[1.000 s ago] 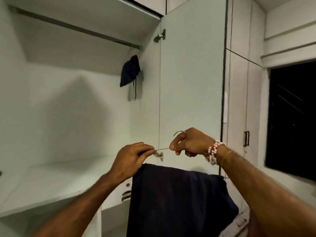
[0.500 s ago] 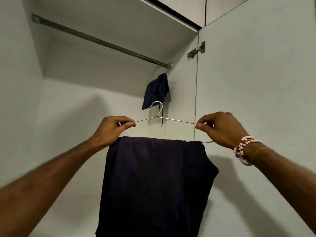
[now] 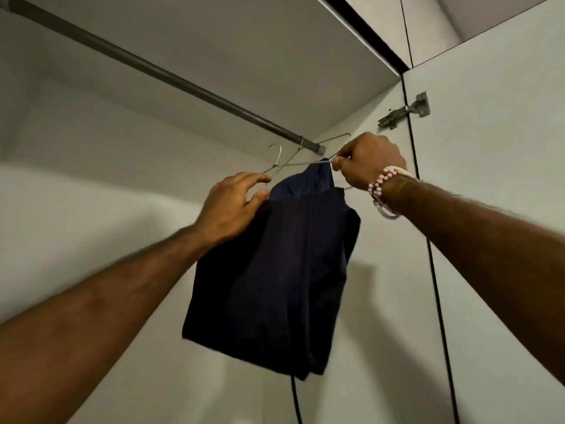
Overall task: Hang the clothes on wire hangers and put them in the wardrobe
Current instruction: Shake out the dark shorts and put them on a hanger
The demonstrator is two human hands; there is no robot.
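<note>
A dark navy garment (image 3: 275,255) hangs folded over the bottom bar of a wire hanger (image 3: 276,162). The hanger's hook is raised just below the wardrobe rod (image 3: 171,78) and does not touch it. My left hand (image 3: 232,203) holds the hanger's left end and the cloth edge between thumb and fingers. My right hand (image 3: 367,162), with a bead bracelet at the wrist, pinches the wire on the hanger's right side. A second wire hanger (image 3: 333,140) hangs at the rod's right end; its dark garment (image 3: 319,175) is mostly hidden behind the one I hold.
The wardrobe's top panel (image 3: 275,56) sits close above the rod. The open door (image 3: 489,209) with its hinge (image 3: 403,111) stands at the right. The back wall (image 3: 91,179) is pale and bare. A dark cord (image 3: 295,399) dangles below the garments.
Both hands have lifted the hanger with the garment up and right towards the rod's right end, and they have come closer together. The view has tilted upward.
</note>
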